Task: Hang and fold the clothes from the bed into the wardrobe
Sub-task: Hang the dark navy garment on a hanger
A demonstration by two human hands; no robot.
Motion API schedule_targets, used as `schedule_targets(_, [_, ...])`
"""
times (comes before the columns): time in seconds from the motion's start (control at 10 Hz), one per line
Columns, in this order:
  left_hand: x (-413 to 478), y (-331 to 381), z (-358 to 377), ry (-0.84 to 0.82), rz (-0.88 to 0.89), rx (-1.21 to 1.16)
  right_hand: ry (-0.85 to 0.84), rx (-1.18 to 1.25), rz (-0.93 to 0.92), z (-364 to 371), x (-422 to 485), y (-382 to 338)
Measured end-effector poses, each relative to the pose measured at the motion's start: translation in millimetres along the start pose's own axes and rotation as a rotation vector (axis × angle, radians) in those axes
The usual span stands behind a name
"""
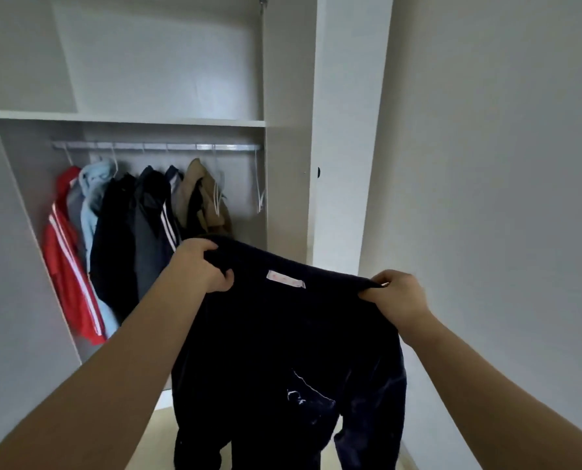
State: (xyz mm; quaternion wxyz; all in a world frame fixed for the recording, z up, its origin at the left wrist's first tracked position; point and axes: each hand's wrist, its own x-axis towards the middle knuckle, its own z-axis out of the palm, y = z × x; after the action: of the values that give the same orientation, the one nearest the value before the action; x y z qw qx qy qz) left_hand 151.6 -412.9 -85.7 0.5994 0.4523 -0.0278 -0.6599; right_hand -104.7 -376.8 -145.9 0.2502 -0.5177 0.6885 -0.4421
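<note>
Matt dark cloth garment point(282, 334), shiny metal rail point(157, 146), smooth white laminate wardrobe point(282, 164).

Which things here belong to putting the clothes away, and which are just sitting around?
In the job: the dark garment, held up at its top edge by the left hand and right hand; the hanging rail; the empty white hanger on it.
Just there: the red jacket, light blue hoodie and tan coat, already hanging; the upper shelf.

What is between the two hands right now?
Head view: the top edge of the dark navy garment spans left hand to right hand, with a small white label near its middle.
</note>
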Motion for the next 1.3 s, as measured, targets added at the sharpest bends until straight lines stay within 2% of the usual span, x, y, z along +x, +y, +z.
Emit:
schedule_targets(0.1, [8, 7, -10, 0.046, 0.056, -0.022, -0.138, 0.006, -0.06, 32, 23, -4])
schedule_targets(0.3, [42, 37, -40, 0.15, 0.249, -0.009, -0.403, 0.024, -0.069, 117, 60, -20])
schedule_targets(0.4, [61, 59, -49, 0.191, 0.339, 0.025, -0.462, 0.045, -0.075, 155, 77, -32])
schedule_targets(0.5, [68, 68, -48, 0.229, 0.308, -0.209, -0.39, 0.069, -0.087, 174, 85, -40])
schedule_targets(0.6, [85, 110, -47, 0.164, 0.274, -0.315, -0.369, 0.11, -0.052, 244, 118, -69])
schedule_targets(0.7, [117, 154, -46, 0.118, 0.217, -0.287, -0.36, 0.167, 0.017, 286, 142, -86])
schedule_targets(0.8, [151, 196, -53, 0.056, 0.278, -0.043, -0.359, 0.188, 0.054, 336, 165, -106])
schedule_targets(0.9, [183, 236, -51, 0.078, 0.292, 0.033, -0.37, 0.207, 0.073, 383, 184, -126])
schedule_targets(1.1, [247, 278, -49, 0.012, 0.356, 0.053, -0.369, 0.234, 0.088, 441, 221, -145])
schedule_targets(1.3, [299, 308, -32, 0.043, 0.342, -0.004, -0.287, 0.325, 0.04, 472, 283, -165])
